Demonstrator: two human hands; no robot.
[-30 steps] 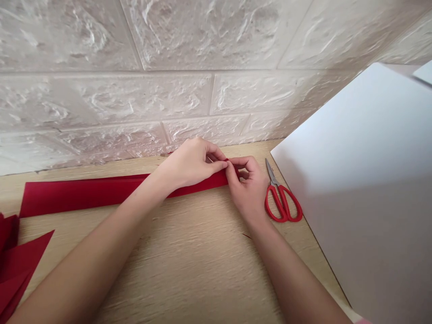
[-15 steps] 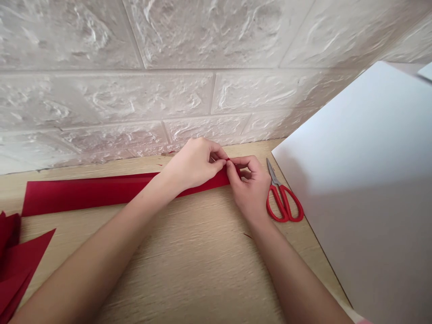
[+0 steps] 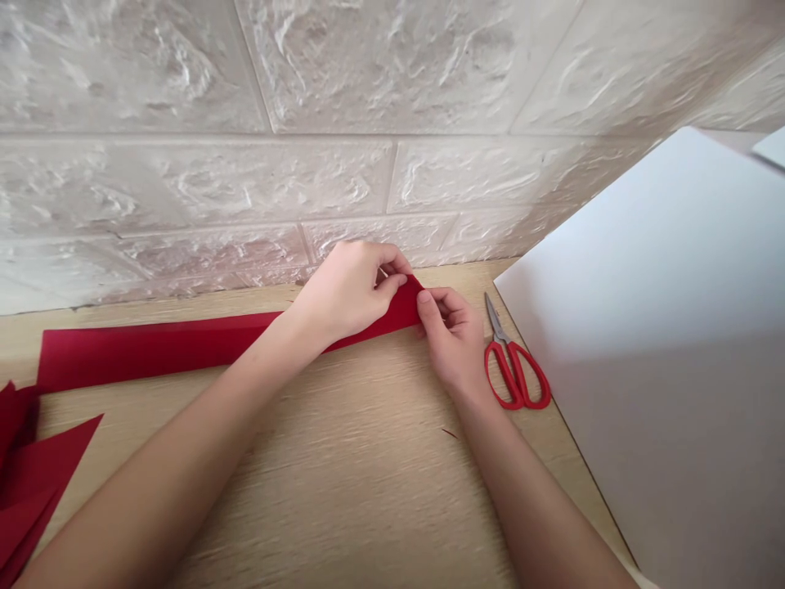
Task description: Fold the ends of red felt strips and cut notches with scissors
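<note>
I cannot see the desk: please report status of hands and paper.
Left hand and right hand both pinch red paper strip at its right end. Scissors beside right hand, untouched.

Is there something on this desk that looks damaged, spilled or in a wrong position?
Nothing looks damaged or spilled. The long red paper strip lies flat along the wall, and both hands pinch its right end, which is lifted slightly. The red scissors lie closed beside the white board. A tiny red scrap lies on the wood.
</note>
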